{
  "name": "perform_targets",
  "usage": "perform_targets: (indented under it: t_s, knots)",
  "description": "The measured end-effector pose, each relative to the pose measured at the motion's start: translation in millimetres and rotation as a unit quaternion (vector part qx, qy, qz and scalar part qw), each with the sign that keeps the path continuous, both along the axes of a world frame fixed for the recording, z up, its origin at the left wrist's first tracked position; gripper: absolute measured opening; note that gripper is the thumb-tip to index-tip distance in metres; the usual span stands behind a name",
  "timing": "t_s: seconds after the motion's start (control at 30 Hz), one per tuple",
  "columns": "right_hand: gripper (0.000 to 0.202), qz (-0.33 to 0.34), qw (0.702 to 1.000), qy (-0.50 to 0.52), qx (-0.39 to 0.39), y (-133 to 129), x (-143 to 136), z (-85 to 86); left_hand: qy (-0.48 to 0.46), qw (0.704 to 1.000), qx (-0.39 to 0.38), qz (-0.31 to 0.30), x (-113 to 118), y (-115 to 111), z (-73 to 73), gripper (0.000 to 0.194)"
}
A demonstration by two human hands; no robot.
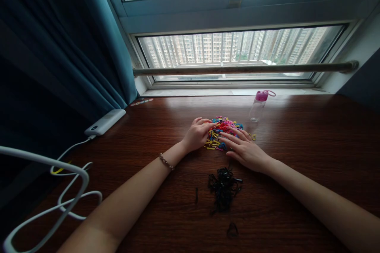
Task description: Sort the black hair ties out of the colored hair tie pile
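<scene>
A heap of small colourful elastic bands (221, 126) in red, yellow, blue and pink lies on the dark wooden table. My left hand (197, 134) rests at the heap's left side, its fingers loosely bent and reaching onto the bands; nothing shows held in it. From the right, my right hand (245, 150) lies open over the near right part of the heap, fingers spread and touching bands. Closer to me is a separate tangle of black elastic bands (224, 187). One black band (196, 195) lies left of that tangle, and another black loop (232, 229) lies nearer still.
Behind the heap, a clear bottle with a pink lid (261, 97) stands near the windowsill. At the left are a white power bank (105, 121) and a looping white cable (84, 182). A blue curtain (113, 59) hangs beside the window, crossed by a metal rail (237, 70).
</scene>
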State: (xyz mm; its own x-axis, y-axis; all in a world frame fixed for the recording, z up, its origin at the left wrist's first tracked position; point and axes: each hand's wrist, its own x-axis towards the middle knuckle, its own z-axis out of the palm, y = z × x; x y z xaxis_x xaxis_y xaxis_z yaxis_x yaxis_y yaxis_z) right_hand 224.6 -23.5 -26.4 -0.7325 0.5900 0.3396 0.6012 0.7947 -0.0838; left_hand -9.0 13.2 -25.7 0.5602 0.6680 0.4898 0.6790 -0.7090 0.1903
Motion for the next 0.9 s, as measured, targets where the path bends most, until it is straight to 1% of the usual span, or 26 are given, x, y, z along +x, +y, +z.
perform_targets:
  t_s: [0.03,0.13,0.3,0.47,0.53,0.6,0.67,0.7,0.73,0.77,0.83,0.9]
  knots:
    - [0.048,0.011,1.000,-0.021,-0.008,-0.6,-0.9,0.1,-0.007,1.000,-0.006,0.011,0.4,1.1,-1.3,0.039]
    - [0.050,0.017,0.999,-0.044,-0.023,-1.4,-2.2,-0.5,-0.004,1.000,-0.025,0.004,1.4,2.4,-3.1,0.038]
    - [0.047,0.009,0.999,-0.034,-0.014,-1.6,-2.3,-1.9,0.007,1.000,-0.024,0.005,0.5,1.2,-2.1,0.029]
    - [0.050,0.003,1.000,-0.019,-0.019,0.6,-1.6,-2.2,0.021,1.000,-0.015,-0.003,-0.8,1.0,-2.3,0.033]
    - [0.047,0.011,0.999,0.034,-0.022,0.7,-0.9,-0.1,0.020,1.000,-0.010,0.000,-0.5,1.9,-3.3,0.033]
    - [0.036,0.017,0.989,0.141,-0.029,-3.0,-1.1,4.6,0.009,1.000,-0.010,0.000,-0.4,3.6,-4.6,0.032]
    - [0.027,0.022,0.962,0.265,-0.053,-12.4,-3.6,11.7,-0.020,1.000,-0.014,-0.008,-0.8,5.8,-5.4,0.032]
    - [0.026,0.029,0.947,0.313,-0.072,-19.1,-5.9,15.7,-0.042,0.999,-0.018,-0.012,-1.3,6.9,-5.4,0.032]
    - [0.026,0.044,0.933,0.343,-0.096,-26.8,-8.8,19.7,-0.069,0.997,-0.024,-0.013,-1.9,7.8,-5.2,0.031]
    - [0.027,0.067,0.926,0.353,-0.120,-34.9,-12.1,23.2,-0.098,0.995,-0.032,-0.012,-2.6,8.6,-4.6,0.029]
    - [0.028,0.140,0.920,0.331,-0.156,-49.9,-19.0,28.2,-0.153,0.987,-0.050,-0.003,-4.3,9.9,-3.2,0.023]
    - [0.027,0.223,0.915,0.286,-0.175,-60.1,-24.1,29.9,-0.195,0.978,-0.072,0.009,-6.3,11.3,-2.6,0.017]
